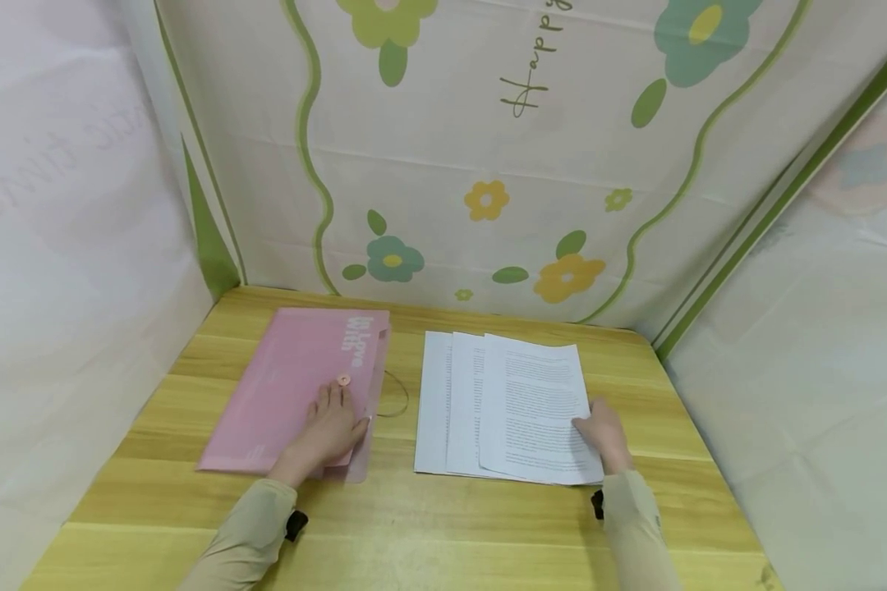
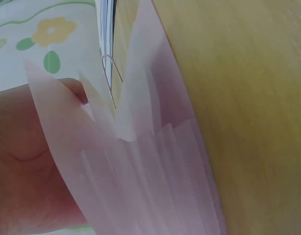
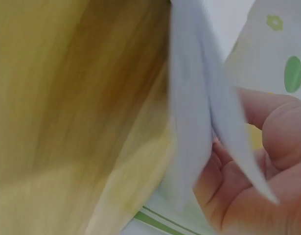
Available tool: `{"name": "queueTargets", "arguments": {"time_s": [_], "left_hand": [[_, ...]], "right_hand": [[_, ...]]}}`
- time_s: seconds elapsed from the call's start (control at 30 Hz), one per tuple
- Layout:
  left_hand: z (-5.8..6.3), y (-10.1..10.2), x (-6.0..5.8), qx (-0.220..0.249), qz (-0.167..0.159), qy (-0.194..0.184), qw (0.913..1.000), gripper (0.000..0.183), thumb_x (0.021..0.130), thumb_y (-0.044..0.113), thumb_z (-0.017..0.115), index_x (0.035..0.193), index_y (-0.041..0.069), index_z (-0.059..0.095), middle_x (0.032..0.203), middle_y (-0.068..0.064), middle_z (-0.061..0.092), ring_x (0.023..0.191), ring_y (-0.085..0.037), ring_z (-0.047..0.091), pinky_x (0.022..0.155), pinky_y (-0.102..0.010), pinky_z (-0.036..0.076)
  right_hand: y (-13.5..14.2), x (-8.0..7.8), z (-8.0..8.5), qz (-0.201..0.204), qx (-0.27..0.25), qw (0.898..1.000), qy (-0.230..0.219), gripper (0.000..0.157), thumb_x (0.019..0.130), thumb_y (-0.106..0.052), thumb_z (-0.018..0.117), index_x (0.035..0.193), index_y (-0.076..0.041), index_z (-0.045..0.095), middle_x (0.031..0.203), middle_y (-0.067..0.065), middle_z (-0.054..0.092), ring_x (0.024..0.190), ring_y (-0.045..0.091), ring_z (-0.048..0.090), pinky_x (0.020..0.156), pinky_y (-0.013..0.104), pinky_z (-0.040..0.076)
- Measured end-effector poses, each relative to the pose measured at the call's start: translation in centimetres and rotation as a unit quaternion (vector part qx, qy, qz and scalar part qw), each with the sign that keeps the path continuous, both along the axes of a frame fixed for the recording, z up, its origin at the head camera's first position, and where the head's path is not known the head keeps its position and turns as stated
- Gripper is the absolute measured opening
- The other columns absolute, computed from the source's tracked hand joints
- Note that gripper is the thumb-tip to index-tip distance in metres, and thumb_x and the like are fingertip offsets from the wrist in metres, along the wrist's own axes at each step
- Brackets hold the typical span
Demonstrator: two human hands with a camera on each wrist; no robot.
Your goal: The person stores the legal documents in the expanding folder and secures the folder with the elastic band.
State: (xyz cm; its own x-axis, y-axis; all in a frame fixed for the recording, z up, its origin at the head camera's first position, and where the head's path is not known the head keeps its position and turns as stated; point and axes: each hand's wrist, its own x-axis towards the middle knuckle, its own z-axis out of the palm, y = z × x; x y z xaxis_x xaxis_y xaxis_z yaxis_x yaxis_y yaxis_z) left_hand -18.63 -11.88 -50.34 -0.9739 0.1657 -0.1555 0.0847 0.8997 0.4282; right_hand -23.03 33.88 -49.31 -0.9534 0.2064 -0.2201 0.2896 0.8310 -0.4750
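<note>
While the pink expanding file (image 1: 288,377) is gaping unfastened, printed sheets (image 1: 535,410) are lying outside.
My left hand (image 1: 334,431) is pinching it, my right hand (image 1: 604,431) gripping them.

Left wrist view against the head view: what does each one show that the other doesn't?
Only the left wrist view shows the pleats between the covers of the pink folder.

Only the head view shows the right hand holding the edge of the papers and their printed faces, plus the folder's lettering and button.

Both show the left hand at the folder, the thin cord loop, the papers (nearly edge-on in the left wrist view), the wooden table and the flowered cloth.
</note>
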Motion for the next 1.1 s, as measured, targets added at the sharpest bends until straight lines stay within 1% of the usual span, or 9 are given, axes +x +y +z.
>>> {"name": "queueTargets", "arguments": {"time_s": [0.1,0.27,0.43,0.53,0.67,0.73,0.83,1.0,1.1], "left_hand": [[0.3,0.0,0.0,-0.001,0.001,0.011,0.9999,0.077,0.101,0.031,0.050,0.144,-0.025,0.020,0.153,-0.046,0.013,0.143,-0.062,0.012,0.113,-0.071,0.020],[0.8,0.1,0.0,-0.006,0.002,0.036,0.9993,0.075,0.099,0.027,0.052,0.140,-0.028,0.024,0.148,-0.049,0.022,0.139,-0.064,0.021,0.112,-0.067,0.028],[1.0,0.2,-0.1,-0.013,-0.011,0.050,0.9986,0.068,0.100,0.023,0.051,0.135,-0.031,0.029,0.141,-0.053,0.028,0.137,-0.063,0.026,0.116,-0.064,0.024],[1.1,0.2,-0.1,-0.019,-0.023,0.065,0.9975,0.063,0.100,0.021,0.050,0.130,-0.033,0.035,0.135,-0.053,0.037,0.133,-0.062,0.033,0.117,-0.063,0.023],[1.4,0.2,0.0,-0.029,-0.036,0.089,0.9950,0.055,0.100,0.019,0.049,0.119,-0.032,0.046,0.121,-0.048,0.050,0.121,-0.058,0.046,0.114,-0.061,0.028],[1.6,0.2,0.0,-0.031,-0.037,0.094,0.9944,0.051,0.100,0.019,0.050,0.115,-0.030,0.051,0.113,-0.043,0.055,0.114,-0.054,0.050,0.111,-0.059,0.031],[1.8,0.2,0.0,-0.029,-0.038,0.093,0.9945,0.044,0.099,0.018,0.050,0.107,-0.025,0.056,0.105,-0.038,0.057,0.105,-0.047,0.052,0.107,-0.057,0.035],[1.9,0.0,0.0,-0.029,-0.040,0.096,0.9942,0.035,0.099,0.018,0.051,0.095,-0.016,0.062,0.101,-0.033,0.059,0.099,-0.042,0.053,0.104,-0.055,0.038],[2.0,0.0,0.0,-0.026,-0.041,0.107,0.9931,0.035,0.099,0.016,0.051,0.096,-0.017,0.062,0.097,-0.031,0.060,0.096,-0.041,0.053,0.101,-0.054,0.040]], "right_hand": [[0.4,0.2,0.4,0.008,-0.008,1.000,0.012,0.037,0.093,-0.009,0.052,0.121,0.015,0.047,0.115,0.037,0.057,0.091,0.038,0.061,0.074,0.043,0.050],[0.9,0.3,0.9,0.014,-0.027,0.999,0.008,0.039,0.097,-0.010,0.045,0.127,0.014,0.045,0.127,0.040,0.053,0.102,0.044,0.060,0.078,0.044,0.052],[1.1,0.4,1.1,0.003,-0.060,0.998,0.005,0.044,0.098,-0.011,0.043,0.135,0.013,0.042,0.136,0.041,0.047,0.117,0.050,0.054,0.090,0.051,0.050],[1.3,0.5,1.0,-0.004,-0.076,0.997,0.011,0.044,0.098,-0.012,0.044,0.136,0.010,0.043,0.136,0.040,0.048,0.118,0.049,0.056,0.090,0.049,0.052],[1.6,0.7,1.0,-0.013,-0.102,0.994,0.018,0.044,0.098,-0.013,0.047,0.136,0.008,0.043,0.133,0.039,0.052,0.105,0.042,0.064,0.078,0.037,0.054],[1.7,0.8,1.0,-0.017,-0.121,0.992,0.020,0.043,0.098,-0.014,0.048,0.136,0.008,0.043,0.131,0.038,0.054,0.097,0.035,0.066,0.073,0.031,0.053],[2.0,0.9,1.0,-0.021,-0.152,0.988,0.021,0.043,0.100,-0.014,0.048,0.136,0.007,0.043,0.124,0.036,0.059,0.086,0.022,0.066,0.068,0.028,0.052],[2.4,1.1,0.9,-0.029,-0.203,0.979,0.015,0.041,0.101,-0.014,0.048,0.136,0.007,0.043,0.099,0.018,0.068,0.071,0.011,0.062,0.063,0.028,0.051],[2.6,1.3,0.8,-0.036,-0.234,0.971,0.009,0.041,0.101,-0.013,0.049,0.136,0.007,0.042,0.088,0.007,0.067,0.068,0.009,0.061,0.061,0.027,0.051]]}}
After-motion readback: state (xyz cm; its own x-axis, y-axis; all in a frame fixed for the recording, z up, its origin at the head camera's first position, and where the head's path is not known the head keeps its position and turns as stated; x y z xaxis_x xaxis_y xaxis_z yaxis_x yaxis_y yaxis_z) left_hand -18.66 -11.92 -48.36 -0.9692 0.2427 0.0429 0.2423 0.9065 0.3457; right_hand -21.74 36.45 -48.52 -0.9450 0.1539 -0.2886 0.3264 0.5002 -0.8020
